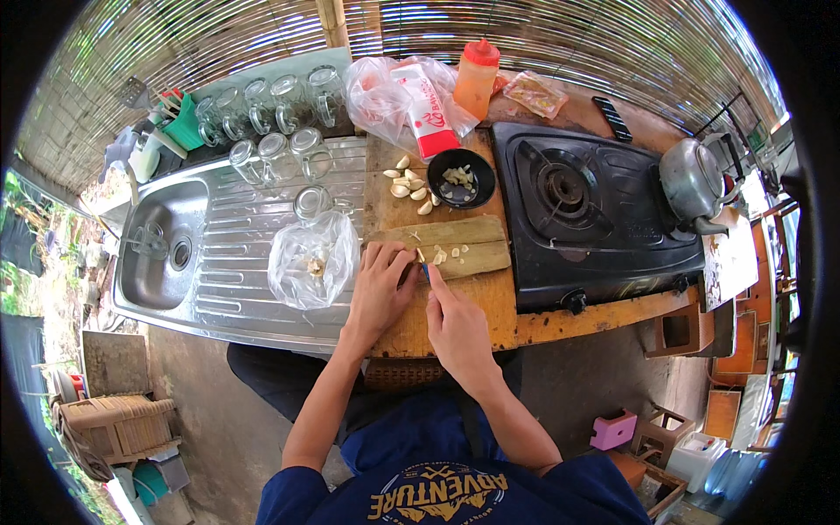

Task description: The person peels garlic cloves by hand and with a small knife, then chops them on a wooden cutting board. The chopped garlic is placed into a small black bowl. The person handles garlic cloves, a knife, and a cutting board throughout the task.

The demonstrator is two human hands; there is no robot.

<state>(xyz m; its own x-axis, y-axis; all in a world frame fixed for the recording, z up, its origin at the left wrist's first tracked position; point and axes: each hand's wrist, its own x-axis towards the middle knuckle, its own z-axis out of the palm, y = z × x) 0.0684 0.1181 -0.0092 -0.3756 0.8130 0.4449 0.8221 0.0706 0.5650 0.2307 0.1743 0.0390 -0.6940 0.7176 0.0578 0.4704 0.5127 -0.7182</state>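
Note:
A wooden cutting board (469, 230) lies across the wooden counter before me, with several slices of garlic (441, 254) on it. My right hand (457, 325) grips a knife (425, 270) with a blue part showing; most of it is hidden by the fingers. At the board's left end, my left hand (384, 285) holds a garlic clove (420, 254) against the wood, beside the blade. Behind the board stands a small black bowl (482, 197) with cut garlic (458, 177) in it. Several peeled garlic cloves (407, 182) lie loose to the bowl's left.
Left of my hands, a clear plastic bag (314, 289) with scraps rests on the steel sink's drainboard (243, 249), near several upturned glass mugs (272, 154). A black gas stove (594, 243) bearing a metal kettle (690, 174) borders the board's right side. A sauce bottle (477, 82) stands behind.

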